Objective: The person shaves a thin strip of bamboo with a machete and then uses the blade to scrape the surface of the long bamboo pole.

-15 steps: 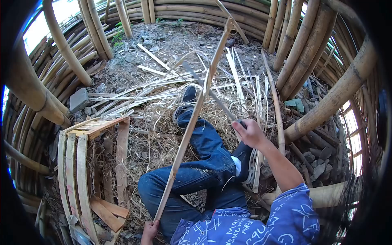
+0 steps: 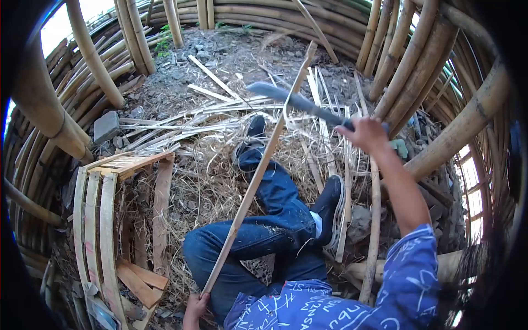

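Note:
My left hand is closed round the lower end of a long bamboo strip, beside my bent knee. The strip slants up and away across my jeans, and its far end stands above the ground. In my right hand, fingers wrapped round the handle, is a long knife with a broad grey blade. Its blade points left and overlaps the upper part of the strip in view; whether they touch I cannot tell. A thin curled shaving hangs at the strip near the blade.
A slatted wooden crate stands at the left, near a grey block. Split strips and shavings litter the ground round my feet. Thick bamboo poles rise on both sides, with rubble at the right.
My right hand has moved up and to the right with the knife, whose blade now shows its broad side. The strip's far end has dropped slightly; my left hand has shifted slightly left.

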A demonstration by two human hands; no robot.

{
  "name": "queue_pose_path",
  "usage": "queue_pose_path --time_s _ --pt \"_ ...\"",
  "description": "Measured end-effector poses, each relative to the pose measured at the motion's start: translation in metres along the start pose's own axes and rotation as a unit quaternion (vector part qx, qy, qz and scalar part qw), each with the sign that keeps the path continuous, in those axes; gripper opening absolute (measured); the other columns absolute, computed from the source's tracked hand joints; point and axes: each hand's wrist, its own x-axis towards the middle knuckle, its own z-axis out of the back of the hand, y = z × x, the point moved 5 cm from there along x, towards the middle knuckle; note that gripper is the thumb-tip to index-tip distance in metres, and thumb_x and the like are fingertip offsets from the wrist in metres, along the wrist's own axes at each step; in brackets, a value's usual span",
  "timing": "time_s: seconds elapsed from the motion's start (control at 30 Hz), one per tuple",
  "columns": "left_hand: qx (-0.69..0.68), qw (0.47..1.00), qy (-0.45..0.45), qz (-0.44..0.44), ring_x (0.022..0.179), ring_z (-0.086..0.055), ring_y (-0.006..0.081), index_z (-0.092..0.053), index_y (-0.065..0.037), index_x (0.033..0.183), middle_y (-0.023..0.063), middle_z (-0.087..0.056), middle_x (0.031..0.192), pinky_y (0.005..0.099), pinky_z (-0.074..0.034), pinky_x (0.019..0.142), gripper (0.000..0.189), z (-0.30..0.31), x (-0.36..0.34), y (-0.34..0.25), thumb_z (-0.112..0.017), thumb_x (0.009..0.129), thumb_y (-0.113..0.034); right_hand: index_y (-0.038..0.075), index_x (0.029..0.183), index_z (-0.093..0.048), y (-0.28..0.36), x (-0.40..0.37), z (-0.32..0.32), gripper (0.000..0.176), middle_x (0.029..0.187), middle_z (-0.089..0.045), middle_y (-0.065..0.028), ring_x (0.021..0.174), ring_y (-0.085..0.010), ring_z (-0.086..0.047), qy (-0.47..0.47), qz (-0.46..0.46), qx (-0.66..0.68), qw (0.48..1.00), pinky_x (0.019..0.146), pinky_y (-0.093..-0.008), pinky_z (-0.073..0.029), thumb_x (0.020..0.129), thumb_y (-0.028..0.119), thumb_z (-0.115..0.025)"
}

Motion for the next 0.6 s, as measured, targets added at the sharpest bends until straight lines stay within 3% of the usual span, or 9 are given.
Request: queue_pose_path --time_s 0.07,0.17,0.27,0.33,0.4,0.47,0.5,0.57,0.6 --pt "-0.015 0.999 0.01 -0.026 0.052 -0.041 0.0056 -0.056 -0.003 0.059 -0.0043 -0.047 0.054 0.029 -0.033 0.046 0.042 0.0 0.008 0.043 -0.064 0.09 -0.03 0.006 0.073 -0.062 0.011 -0.009 -0.019 0.056 0.069 -0.066 -0.0149 0.071 -0.0314 -0.067 -0.056 0.034 0.08 0.995 0.067 -0.0449 -0.053 0.084 0.061 -0.058" --pt "-0.047 0.998 0.005 -0.04 0.052 -0.041 0.0056 -0.056 -0.004 0.059 -0.0048 -0.047 0.054 0.029 -0.033 0.046 0.042 -0.007 0.013 0.058 -0.064 0.09 -0.031 0.006 0.069 -0.059 0.008 -0.019 -0.042 0.059 0.064 -0.064 -0.0101 0.059 -0.0225 -0.065 -0.124 0.058 0.126 0.983 0.057 -0.0391 -0.052 0.088 0.062 -0.054" --pt "-0.048 0.998 0.008 -0.027 0.052 -0.04 0.0055 -0.055 -0.005 0.058 -0.0052 -0.047 0.054 0.0288 -0.032 0.045 0.043 -0.003 0.01 0.065 -0.064 0.09 -0.031 0.005 0.072 -0.051 0.023 -0.041 -0.081 0.062 0.054 -0.053 -0.0036 0.038 -0.0088 -0.049 0.093 -0.014 0.555 0.826 0.036 -0.0229 -0.038 0.091 0.064 -0.046" --pt "-0.05 0.998 0.022 -0.014 0.052 -0.04 0.0054 -0.055 -0.005 0.057 -0.0053 -0.047 0.054 0.0288 -0.032 0.045 0.043 -0.002 0.015 0.064 -0.065 0.09 -0.031 0.005 0.075 -0.05 0.038 -0.054 -0.085 0.063 0.053 -0.05 -0.0023 0.039 -0.0091 -0.049 0.146 0.002 0.661 0.736 0.037 -0.0227 -0.038 0.09 0.066 -0.045" --pt "-0.053 0.998 0.033 -0.03 0.051 -0.039 0.005 -0.054 -0.005 0.057 -0.0054 -0.047 0.054 0.0281 -0.031 0.044 0.044 -0.002 0.016 0.062 -0.065 0.09 -0.032 0.004 0.075 -0.05 0.043 -0.064 -0.087 0.064 0.053 -0.051 -0.0021 0.04 -0.0088 -0.049 0.159 -0.019 0.669 0.726 0.038 -0.0231 -0.039 0.09 0.066 -0.045" --pt "-0.068 0.997 0.033 -0.021 0.051 -0.039 0.0049 -0.055 -0.005 0.057 -0.0053 -0.047 0.054 0.0278 -0.031 0.044 0.044 -0.001 0.013 0.06 -0.065 0.09 -0.032 0.004 0.072 -0.052 0.044 -0.071 -0.082 0.062 0.051 -0.051 -0.0052 0.041 -0.0139 -0.052 0.132 -0.011 0.577 0.806 0.041 -0.0287 -0.043 0.088 0.064 -0.052" --pt "-0.084 0.996 0.031 -0.011 0.051 -0.04 0.0047 -0.055 -0.005 0.057 -0.0051 -0.047 0.054 0.0276 -0.031 0.044 0.044 -0.002 0.012 0.06 -0.066 0.09 -0.033 0.004 0.072 -0.052 0.045 -0.074 -0.082 0.062 0.051 -0.051 -0.0052 0.041 -0.0139 -0.052 0.132 -0.009 0.577 0.806 0.041 -0.0287 -0.043 0.088 0.064 -0.052" --pt "-0.113 0.993 0.03 0.007 0.051 -0.04 0.0048 -0.055 -0.004 0.057 -0.0046 -0.048 0.053 0.0277 -0.032 0.044 0.044 -0.006 0.011 0.063 -0.065 0.09 -0.032 0.004 0.07 -0.055 0.044 -0.079 -0.065 0.059 0.051 -0.053 -0.0095 0.046 -0.0211 -0.057 -0.036 0.071 0.343 0.936 0.046 -0.0352 -0.046 0.085 0.062 -0.058" --pt "-0.14 0.989 0.032 0.025 0.05 -0.041 0.0049 -0.055 -0.004 0.058 -0.0042 -0.048 0.053 0.0278 -0.032 0.044 0.044 -0.009 0.01 0.066 -0.065 0.09 -0.032 0.004 0.07 -0.055 0.044 -0.079 -0.062 0.059 0.051 -0.053 -0.0095 0.046 -0.0211 -0.057 -0.036 0.072 0.341 0.937 0.046 -0.0352 -0.046 0.085 0.062 -0.058"
